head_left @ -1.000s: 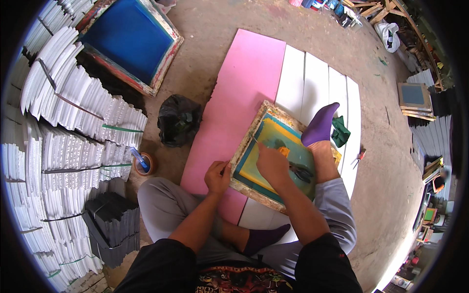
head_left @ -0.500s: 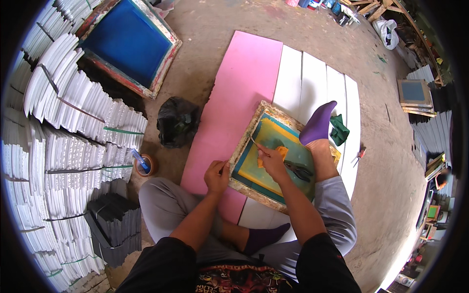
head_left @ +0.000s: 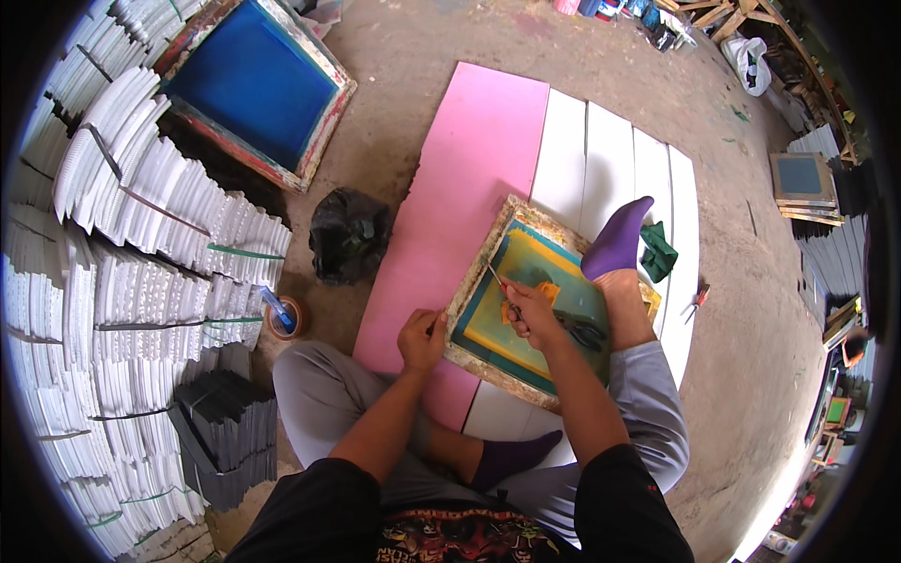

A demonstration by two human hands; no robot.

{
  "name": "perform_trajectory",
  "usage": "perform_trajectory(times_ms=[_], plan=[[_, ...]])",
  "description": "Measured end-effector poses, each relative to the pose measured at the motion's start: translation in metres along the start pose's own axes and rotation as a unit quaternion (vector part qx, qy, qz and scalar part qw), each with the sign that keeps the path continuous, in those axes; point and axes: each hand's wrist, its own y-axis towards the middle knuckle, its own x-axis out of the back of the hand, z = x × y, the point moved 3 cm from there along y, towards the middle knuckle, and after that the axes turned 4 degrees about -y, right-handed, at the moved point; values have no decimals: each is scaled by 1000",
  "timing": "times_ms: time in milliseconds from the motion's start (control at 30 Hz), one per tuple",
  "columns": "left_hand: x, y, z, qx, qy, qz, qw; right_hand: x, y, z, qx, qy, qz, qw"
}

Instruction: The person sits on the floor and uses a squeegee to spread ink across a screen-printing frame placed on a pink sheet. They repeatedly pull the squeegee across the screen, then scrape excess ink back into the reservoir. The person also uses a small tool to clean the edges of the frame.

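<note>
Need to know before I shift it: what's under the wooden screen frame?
The screen frame lies across a pink sheet and white boards on the floor. A purple-socked foot rests on it. What is directly beneath its mesh is covered.

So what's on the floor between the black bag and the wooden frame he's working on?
In the head view, the pink sheet lies between the black bag and the wooden frame; the frame's left edge rests on it.

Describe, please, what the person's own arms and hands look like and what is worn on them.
Both forearms are bare from the elbow down. Short black sleeves cover the upper arms. The left hand and right hand are bare, without gloves. No watch, ring or bracelet can be made out at this picture size. Below the sleeves, the black shirt shows a multicoloured printed front.
</note>
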Motion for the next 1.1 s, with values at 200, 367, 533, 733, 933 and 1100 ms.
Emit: perform_trajectory(times_ms=[200, 367, 533, 733, 933, 1100], plan=[[-7, 1, 3, 5, -26, 6, 1000, 6, 40, -23, 367, -236, -136, 889], [-2, 1, 4, 10, -24, -2, 1000, -3, 1, 34, -91, 76, 43, 992], [-1, 2, -6, 11, -7, 2, 1000, -5, -11, 44, -72, 2, 22, 997], [-3, 2, -5, -3, 4, 1, 1000, 4, -11, 17, 229, -309, -135, 913], [-2, 2, -3, 13, -7, 0, 1000, -15, -29, 40, 196, -424, -210, 859], [-1, 1, -3, 11, -13, 2, 1000, -18, -29, 43, 181, -445, -214, 851]])
